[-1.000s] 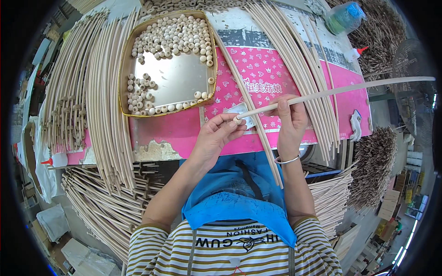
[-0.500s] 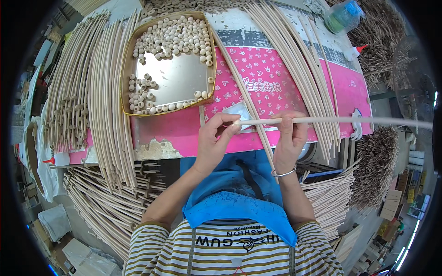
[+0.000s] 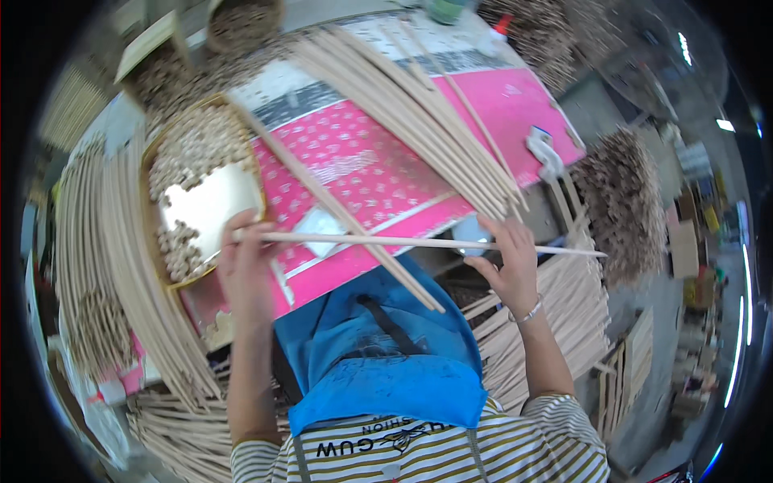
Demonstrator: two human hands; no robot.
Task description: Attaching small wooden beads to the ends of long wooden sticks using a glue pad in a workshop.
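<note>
A long, thin wooden stick (image 3: 378, 241) lies almost level across the view, above the front edge of the pink-covered table. My left hand (image 3: 245, 262), blurred by motion, is closed on its left end beside the tray of beads. Whether a bead sits on that end is too smeared to tell. Toward the stick's other end, my right hand (image 3: 511, 262) has thumb and fingers apart around it, without a closed grip. Pale round wooden beads (image 3: 197, 149) fill much of the yellow-rimmed tray (image 3: 263, 181). Below the stick's middle is a small white pad or packet (image 3: 320, 229).
More sticks lie in bundles on the table's left (image 3: 133, 266) and right (image 3: 419, 121). A few sticks (image 3: 330, 205) cross its front edge. Stacks (image 3: 555, 302) stand beside my lap, and a dark bundle (image 3: 620, 205) is at right. A white cloth-like item (image 3: 546, 153) hangs at the table's right end.
My head view has turned and shifted. My hands have moved apart: the left out toward the bead tray, the right along the stick with its fingers loosened. The stick's right end is now in view.
</note>
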